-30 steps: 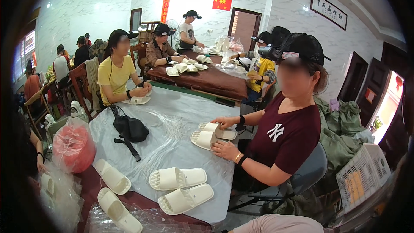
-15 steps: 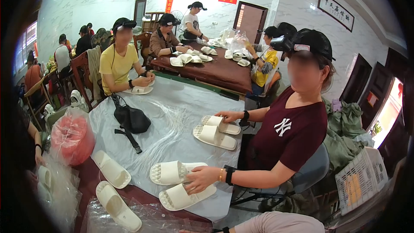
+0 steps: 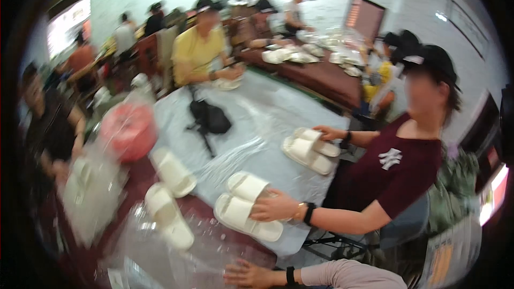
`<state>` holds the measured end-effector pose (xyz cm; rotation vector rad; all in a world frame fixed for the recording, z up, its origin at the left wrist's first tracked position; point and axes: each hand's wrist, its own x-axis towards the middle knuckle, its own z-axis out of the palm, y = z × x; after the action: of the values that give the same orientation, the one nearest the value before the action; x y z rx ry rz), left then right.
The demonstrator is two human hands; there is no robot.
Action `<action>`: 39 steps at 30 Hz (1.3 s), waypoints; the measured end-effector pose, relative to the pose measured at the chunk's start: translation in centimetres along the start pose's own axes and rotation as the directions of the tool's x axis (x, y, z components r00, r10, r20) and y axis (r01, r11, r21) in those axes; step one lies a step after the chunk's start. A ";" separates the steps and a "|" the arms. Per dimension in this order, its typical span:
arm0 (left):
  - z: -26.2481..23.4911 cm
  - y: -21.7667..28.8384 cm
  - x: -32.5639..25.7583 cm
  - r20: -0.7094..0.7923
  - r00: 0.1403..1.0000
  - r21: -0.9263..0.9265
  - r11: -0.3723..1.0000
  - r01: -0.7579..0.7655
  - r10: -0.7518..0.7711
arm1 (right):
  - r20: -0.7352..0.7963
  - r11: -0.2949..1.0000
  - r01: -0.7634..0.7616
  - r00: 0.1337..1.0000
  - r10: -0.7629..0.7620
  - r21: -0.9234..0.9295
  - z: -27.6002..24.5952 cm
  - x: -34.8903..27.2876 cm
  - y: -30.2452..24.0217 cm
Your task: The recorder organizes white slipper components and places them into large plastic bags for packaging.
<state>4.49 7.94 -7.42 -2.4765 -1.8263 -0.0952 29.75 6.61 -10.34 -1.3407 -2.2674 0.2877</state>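
My right hand [image 3: 249, 275], with a black wristband and a pale pink sleeve behind it, comes in at the lower edge. Its fingers are stretched out and resting on clear plastic bags [image 3: 206, 251] spread over the near table. The left hand is out of sight. Beyond the bags lie two cream slippers, one nearer [image 3: 169, 217] and one farther [image 3: 174, 173]. To the right of them, a co-worker's hand [image 3: 278, 206] rests on a pair of cream slippers [image 3: 241, 219]. That person's other hand [image 3: 327, 132] touches a second pair [image 3: 309, 151].
A pink bundle in plastic [image 3: 127, 130] stands at the left, beside a person handling a clear bag [image 3: 93, 198] with slippers in it. A black bag [image 3: 210, 116] and white strands [image 3: 233, 155] lie on the pale table cover [image 3: 267, 93]. Other people work behind.
The view has swung left and blurred, so everything sits further right. My right hand has come further into view over the plastic bags. The co-worker's near pair of slippers is now closer together.
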 end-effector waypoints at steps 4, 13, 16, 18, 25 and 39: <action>-1.1 0.8 1.0 0.003 0.999 -0.213 0.976 0.035 -0.035 | -0.008 0.995 -0.099 0.995 0.099 0.005 -1.1 0.4 0.0; -1.2 0.1 1.1 0.044 0.992 -0.440 0.889 0.128 -0.121 | 0.156 0.996 -0.087 0.984 0.089 -0.020 -4.4 1.8 -0.6; -3.2 -0.9 2.5 0.180 0.963 -0.531 0.805 0.266 -0.200 | 0.322 0.979 -0.183 0.935 0.146 0.087 -6.1 2.9 -0.1; -2.6 -2.1 4.3 0.233 0.953 -0.549 0.783 0.294 -0.194 | 0.331 0.983 -0.172 0.932 0.144 0.056 -7.8 4.9 -1.6; -2.8 -4.2 6.8 0.333 0.930 -0.357 0.891 0.279 -0.158 | 0.052 0.994 -0.099 0.993 0.102 -0.045 -2.5 12.7 -4.8; -2.9 -19.4 17.3 0.035 0.909 -0.155 0.896 0.416 -0.416 | 0.088 0.922 -0.051 0.992 0.092 -0.383 1.8 16.7 -4.6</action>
<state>-9.03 29.86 -2.78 -2.1245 -2.4077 -0.2704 18.67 18.96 -4.93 -1.6365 -2.4518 -0.0686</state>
